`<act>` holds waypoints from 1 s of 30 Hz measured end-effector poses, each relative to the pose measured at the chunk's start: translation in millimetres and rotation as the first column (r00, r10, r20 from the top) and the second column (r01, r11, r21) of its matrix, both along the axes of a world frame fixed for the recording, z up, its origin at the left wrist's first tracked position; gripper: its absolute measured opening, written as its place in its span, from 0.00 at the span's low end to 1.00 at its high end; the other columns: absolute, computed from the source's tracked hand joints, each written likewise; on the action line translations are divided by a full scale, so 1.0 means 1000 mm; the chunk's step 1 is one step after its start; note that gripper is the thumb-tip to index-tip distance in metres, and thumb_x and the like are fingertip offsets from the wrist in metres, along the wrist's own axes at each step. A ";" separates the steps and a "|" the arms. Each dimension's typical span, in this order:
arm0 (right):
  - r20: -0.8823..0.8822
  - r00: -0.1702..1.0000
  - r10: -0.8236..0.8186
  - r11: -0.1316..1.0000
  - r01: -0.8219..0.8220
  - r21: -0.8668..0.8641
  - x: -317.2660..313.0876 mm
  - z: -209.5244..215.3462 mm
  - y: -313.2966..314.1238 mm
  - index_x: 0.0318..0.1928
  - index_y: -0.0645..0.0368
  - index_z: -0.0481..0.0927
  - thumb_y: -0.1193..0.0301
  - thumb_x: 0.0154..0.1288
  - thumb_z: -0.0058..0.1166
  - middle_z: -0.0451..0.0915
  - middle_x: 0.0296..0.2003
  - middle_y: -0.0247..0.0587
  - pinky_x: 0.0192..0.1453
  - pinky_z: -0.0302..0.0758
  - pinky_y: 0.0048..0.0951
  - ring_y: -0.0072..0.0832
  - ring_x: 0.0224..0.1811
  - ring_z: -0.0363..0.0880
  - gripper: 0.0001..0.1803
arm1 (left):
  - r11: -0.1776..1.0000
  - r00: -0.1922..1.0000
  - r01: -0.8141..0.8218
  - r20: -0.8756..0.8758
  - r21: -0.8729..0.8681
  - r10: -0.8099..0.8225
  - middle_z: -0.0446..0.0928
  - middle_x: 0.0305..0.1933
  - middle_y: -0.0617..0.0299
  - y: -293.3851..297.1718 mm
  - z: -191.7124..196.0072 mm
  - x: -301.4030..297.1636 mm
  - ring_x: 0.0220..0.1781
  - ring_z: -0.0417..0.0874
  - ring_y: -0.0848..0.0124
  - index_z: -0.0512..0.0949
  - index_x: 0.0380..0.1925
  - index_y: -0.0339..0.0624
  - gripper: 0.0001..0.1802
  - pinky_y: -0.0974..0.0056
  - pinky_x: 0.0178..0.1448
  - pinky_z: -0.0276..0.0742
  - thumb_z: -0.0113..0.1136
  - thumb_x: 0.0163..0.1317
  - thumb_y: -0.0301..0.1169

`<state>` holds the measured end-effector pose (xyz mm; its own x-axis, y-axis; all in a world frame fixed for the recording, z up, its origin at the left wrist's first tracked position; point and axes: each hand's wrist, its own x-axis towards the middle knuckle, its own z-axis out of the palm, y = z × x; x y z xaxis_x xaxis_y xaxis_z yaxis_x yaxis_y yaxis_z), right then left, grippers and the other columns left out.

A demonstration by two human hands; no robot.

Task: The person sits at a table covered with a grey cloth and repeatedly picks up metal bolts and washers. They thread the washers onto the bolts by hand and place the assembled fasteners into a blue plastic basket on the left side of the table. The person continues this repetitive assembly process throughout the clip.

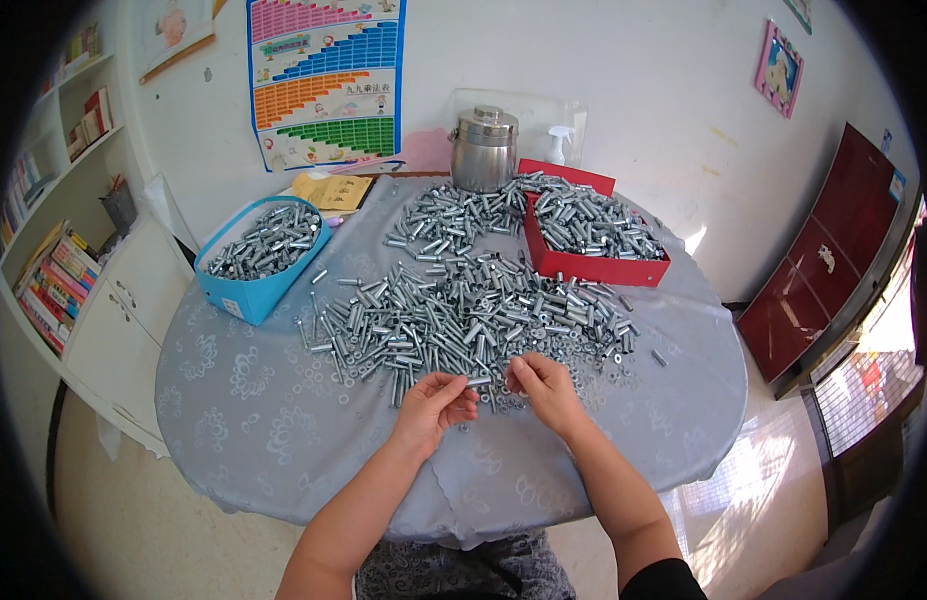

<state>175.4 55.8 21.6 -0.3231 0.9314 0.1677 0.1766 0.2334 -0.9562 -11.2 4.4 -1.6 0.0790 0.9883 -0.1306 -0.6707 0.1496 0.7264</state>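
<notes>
Near the front of the pile, my left hand [434, 408] pinches a short silver metal sleeve [480, 381] between thumb and fingertips, its free end pointing right. Close beside that end, my right hand [546, 390] is closed, thumb against fingers; whatever it holds is too small or hidden to make out. Just beyond both hands spreads a large heap of metal bolts and sleeves [454, 310]. Loose washers [310, 378] lie scattered along its near edges.
A blue box [252, 300] full of metal parts stands on the left, a red box [606, 270] likewise on the right. Behind the heap are a steel canister [485, 150], a white spray bottle [558, 146] and a yellow booklet [329, 191]. A grey cloth [234, 420] covers the round table.
</notes>
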 end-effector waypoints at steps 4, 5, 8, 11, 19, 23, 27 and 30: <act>-0.149 0.980 0.133 0.986 -0.147 -0.085 -0.002 0.010 -0.004 0.39 0.62 0.79 0.63 0.67 0.46 0.77 0.25 0.33 0.32 0.72 0.21 0.17 0.25 0.72 0.15 | 0.996 0.997 -0.078 0.019 -0.037 0.079 0.79 0.30 0.53 0.002 -0.004 -0.002 0.27 0.81 0.69 0.72 0.31 0.37 0.07 0.67 0.32 0.82 0.56 0.59 0.29; -0.098 0.986 0.132 0.982 -0.143 -0.126 0.002 0.006 -0.001 0.40 0.62 0.78 0.63 0.67 0.46 0.77 0.26 0.33 0.32 0.72 0.21 0.17 0.26 0.73 0.15 | 0.998 0.998 -0.055 0.029 -0.036 0.056 0.79 0.30 0.53 0.002 -0.007 -0.001 0.27 0.81 0.69 0.72 0.31 0.37 0.07 0.66 0.32 0.82 0.56 0.60 0.29; -0.094 0.988 0.122 0.987 -0.131 -0.097 0.003 0.003 -0.001 0.43 0.62 0.77 0.64 0.66 0.48 0.78 0.29 0.33 0.33 0.72 0.19 0.17 0.28 0.74 0.15 | 0.999 0.998 -0.009 0.058 -0.035 0.011 0.79 0.30 0.53 0.003 -0.011 0.001 0.27 0.82 0.70 0.71 0.31 0.37 0.07 0.66 0.33 0.82 0.56 0.60 0.29; -0.010 0.990 0.141 0.986 -0.140 0.091 -0.003 0.005 -0.007 0.42 0.62 0.77 0.65 0.65 0.49 0.78 0.28 0.34 0.31 0.71 0.18 0.16 0.27 0.73 0.13 | 0.999 0.998 -0.013 0.066 -0.034 0.015 0.79 0.30 0.54 0.004 -0.010 -0.002 0.27 0.82 0.70 0.71 0.31 0.37 0.07 0.67 0.33 0.82 0.56 0.60 0.29; -0.031 0.999 0.038 0.999 -0.039 -0.021 -0.003 -0.003 -0.005 0.36 0.62 0.76 0.67 0.62 0.53 0.76 0.22 0.33 0.28 0.69 0.22 0.18 0.23 0.71 0.10 | 1.000 0.999 -0.017 0.052 -0.013 0.017 0.79 0.30 0.54 0.001 -0.006 0.001 0.28 0.82 0.69 0.71 0.32 0.38 0.06 0.67 0.33 0.82 0.56 0.60 0.28; 0.169 0.981 0.091 0.996 -0.094 0.009 -0.003 -0.006 -0.004 0.36 0.62 0.76 0.67 0.63 0.50 0.76 0.21 0.34 0.28 0.69 0.22 0.18 0.22 0.72 0.10 | 0.999 0.999 -0.027 0.032 -0.026 0.027 0.79 0.30 0.53 0.002 -0.009 0.001 0.28 0.81 0.69 0.71 0.32 0.38 0.06 0.66 0.33 0.82 0.56 0.60 0.29; -0.012 0.998 0.058 0.998 -0.058 -0.002 -0.002 -0.007 -0.004 0.36 0.61 0.75 0.68 0.64 0.49 0.76 0.21 0.35 0.28 0.71 0.22 0.19 0.21 0.72 0.09 | 0.998 0.999 -0.022 0.046 -0.052 0.024 0.78 0.30 0.53 0.001 -0.006 0.004 0.29 0.81 0.69 0.71 0.32 0.38 0.07 0.65 0.35 0.82 0.56 0.60 0.29; 0.137 0.987 0.082 0.993 -0.091 0.068 -0.006 -0.002 -0.008 0.35 0.61 0.75 0.68 0.65 0.46 0.76 0.20 0.35 0.28 0.71 0.22 0.20 0.21 0.72 0.09 | 0.998 0.998 -0.035 0.057 -0.047 0.038 0.78 0.31 0.53 0.001 -0.007 0.006 0.30 0.81 0.68 0.71 0.32 0.38 0.07 0.65 0.36 0.82 0.56 0.60 0.29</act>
